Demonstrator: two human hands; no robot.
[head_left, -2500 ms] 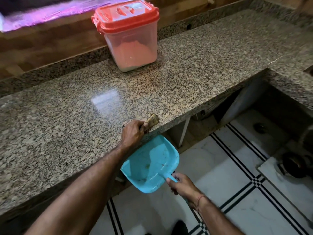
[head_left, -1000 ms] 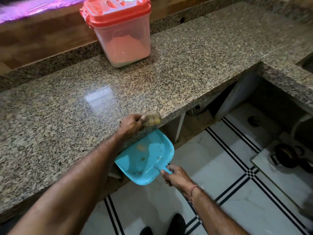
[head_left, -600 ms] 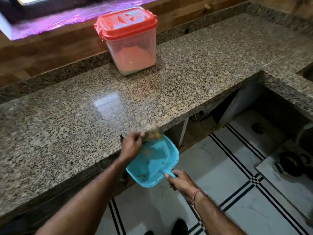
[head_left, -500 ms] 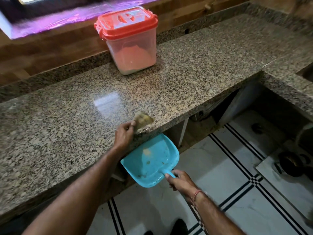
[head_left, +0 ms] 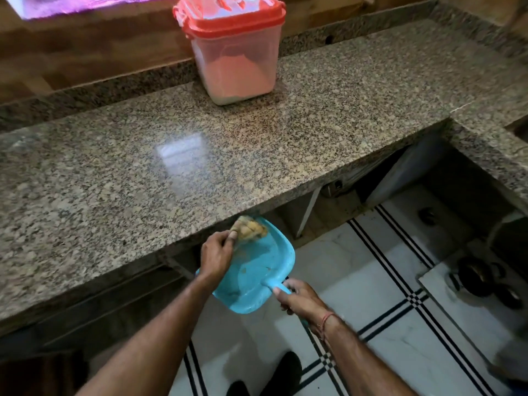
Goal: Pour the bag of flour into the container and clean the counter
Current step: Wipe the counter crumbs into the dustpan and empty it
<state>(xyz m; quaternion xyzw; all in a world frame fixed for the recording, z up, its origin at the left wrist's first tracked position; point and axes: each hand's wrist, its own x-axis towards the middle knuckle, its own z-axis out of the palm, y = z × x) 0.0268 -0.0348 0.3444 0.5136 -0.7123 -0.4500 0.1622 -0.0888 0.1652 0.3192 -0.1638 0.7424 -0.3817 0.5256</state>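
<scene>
One lidded container (head_left: pixel 234 61) on counter (head_left: pixel 314 138), dustpan (head_left: pixel 257 281) below

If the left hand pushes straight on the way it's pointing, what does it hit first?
Probably the counter's front edge: the left hand points its brush there, over the dustpan. Depth is unclear; it might pass underneath.

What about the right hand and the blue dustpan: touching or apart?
Touching. The head view shows the right hand with fingers curled round the handle of the dustpan, holding it below the counter edge.
</scene>
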